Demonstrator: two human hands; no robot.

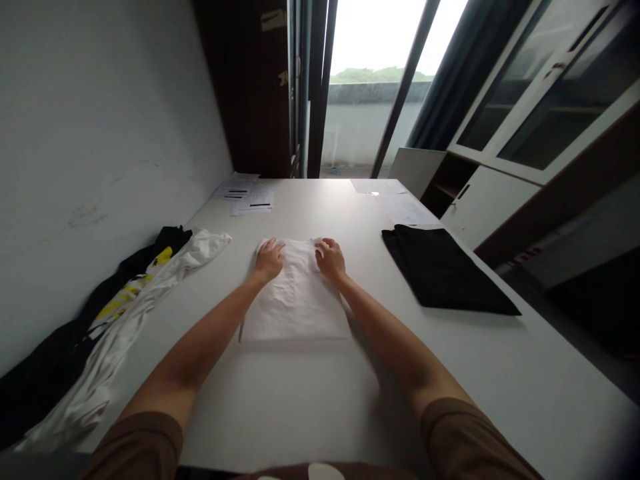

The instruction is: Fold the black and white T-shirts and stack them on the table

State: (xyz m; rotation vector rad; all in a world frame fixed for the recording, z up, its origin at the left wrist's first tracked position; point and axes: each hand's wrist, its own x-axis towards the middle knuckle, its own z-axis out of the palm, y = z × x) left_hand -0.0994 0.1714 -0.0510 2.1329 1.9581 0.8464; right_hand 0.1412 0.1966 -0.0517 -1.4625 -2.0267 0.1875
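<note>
A white garment [296, 300], folded into a flat rectangle, lies in front of me on the table. At its far left corner my left hand [270, 259] rests with fingers bent, closed on the cloth. My right hand [331, 258] grips the far right corner in the same way, thumb and fingers curled at the edge. Shallow creases run down the cloth between the hands, and its near edge lies flat. The fingertips are small in the picture, and whatever is under the cloth is hidden.
The white table [310, 393] carries a folded black cloth [450, 270] on the right. Along the left wall lie a crumpled white garment [120, 340] and a black garment [65, 347] with yellow marks. Papers [253, 199] lie at the far left, more papers [406, 208] at the far right.
</note>
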